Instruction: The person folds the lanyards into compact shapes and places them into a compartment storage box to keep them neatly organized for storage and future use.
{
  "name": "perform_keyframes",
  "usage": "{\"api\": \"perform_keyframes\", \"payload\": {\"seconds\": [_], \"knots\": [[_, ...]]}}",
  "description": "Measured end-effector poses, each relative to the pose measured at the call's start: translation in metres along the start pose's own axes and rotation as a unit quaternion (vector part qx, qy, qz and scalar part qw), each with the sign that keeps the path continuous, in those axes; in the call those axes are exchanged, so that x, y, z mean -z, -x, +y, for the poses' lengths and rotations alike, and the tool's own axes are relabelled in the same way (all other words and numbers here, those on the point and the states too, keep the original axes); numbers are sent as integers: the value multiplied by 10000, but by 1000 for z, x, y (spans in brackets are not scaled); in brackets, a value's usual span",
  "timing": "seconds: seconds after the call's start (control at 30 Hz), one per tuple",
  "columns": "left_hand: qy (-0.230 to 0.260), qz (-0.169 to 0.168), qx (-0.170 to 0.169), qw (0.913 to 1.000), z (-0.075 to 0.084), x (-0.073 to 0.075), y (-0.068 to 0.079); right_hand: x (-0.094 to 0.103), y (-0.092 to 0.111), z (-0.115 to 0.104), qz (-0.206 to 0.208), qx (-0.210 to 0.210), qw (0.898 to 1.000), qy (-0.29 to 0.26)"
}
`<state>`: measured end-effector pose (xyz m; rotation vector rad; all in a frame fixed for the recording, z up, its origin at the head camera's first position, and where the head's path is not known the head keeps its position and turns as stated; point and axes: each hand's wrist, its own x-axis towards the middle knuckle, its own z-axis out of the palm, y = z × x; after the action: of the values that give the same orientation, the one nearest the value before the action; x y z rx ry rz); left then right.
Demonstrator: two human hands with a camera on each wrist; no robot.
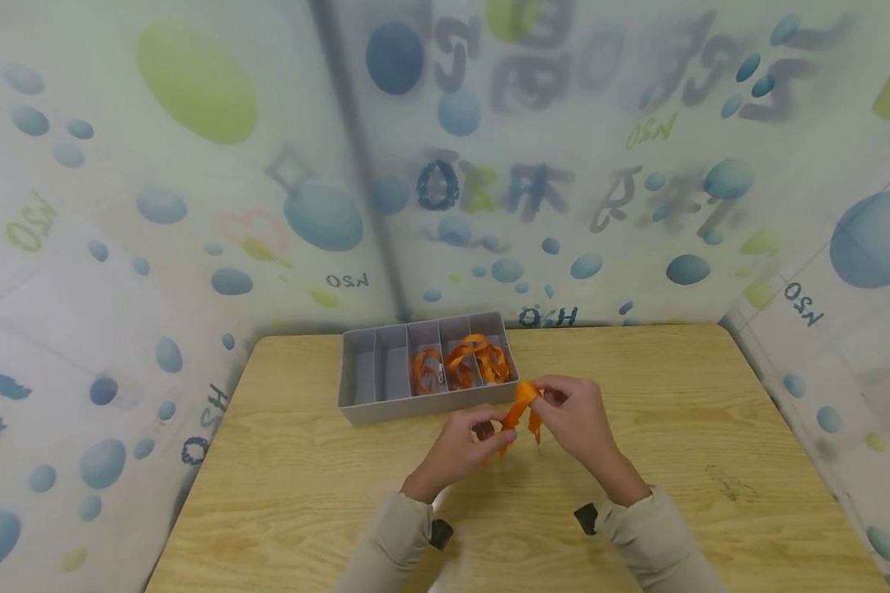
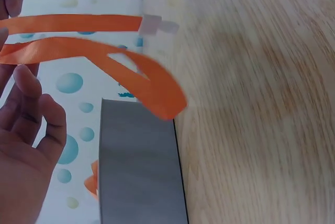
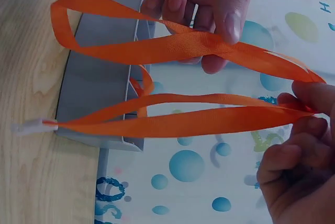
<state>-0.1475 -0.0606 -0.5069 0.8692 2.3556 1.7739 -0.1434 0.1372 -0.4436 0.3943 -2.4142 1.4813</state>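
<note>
An orange lanyard (image 3: 193,123) with a whitish end piece (image 3: 35,125) is stretched in folded loops between both hands, above the table in front of the box. My right hand (image 1: 574,416) pinches its fold between thumb and fingers; the right wrist view shows this hand (image 3: 301,156) at the right edge. My left hand (image 1: 463,445) holds another stretch of the strap, thumb (image 3: 234,22) on one side and fingers behind. One loop dangles past the left hand (image 2: 26,145) in the left wrist view, beside the whitish end.
A grey divided box (image 1: 423,406) stands behind the hands at the table's back edge. More orange lanyards (image 1: 489,362) lie in its three right compartments; the two left ones show bare bottoms. Patterned curtains (image 1: 564,165) hang around the wooden table (image 1: 289,511).
</note>
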Motion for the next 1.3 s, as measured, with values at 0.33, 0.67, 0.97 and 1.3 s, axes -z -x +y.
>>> {"api": "perform_keyframes", "payload": {"seconds": [0.33,0.67,0.97,1.3], "knots": [[-53,559,13,9984,8,-4,-3,-1,-3,-5,184,516,9983,178],[512,745,-85,9959,9,-2,-4,-1,-5,-13,5,326,9994,131],[1110,667,50,9916,0,1,-7,2,-7,-21,-98,200,9997,-51],[1054,7,249,9941,0,7,-8,1,-7,-28,-134,274,9979,-565]]}}
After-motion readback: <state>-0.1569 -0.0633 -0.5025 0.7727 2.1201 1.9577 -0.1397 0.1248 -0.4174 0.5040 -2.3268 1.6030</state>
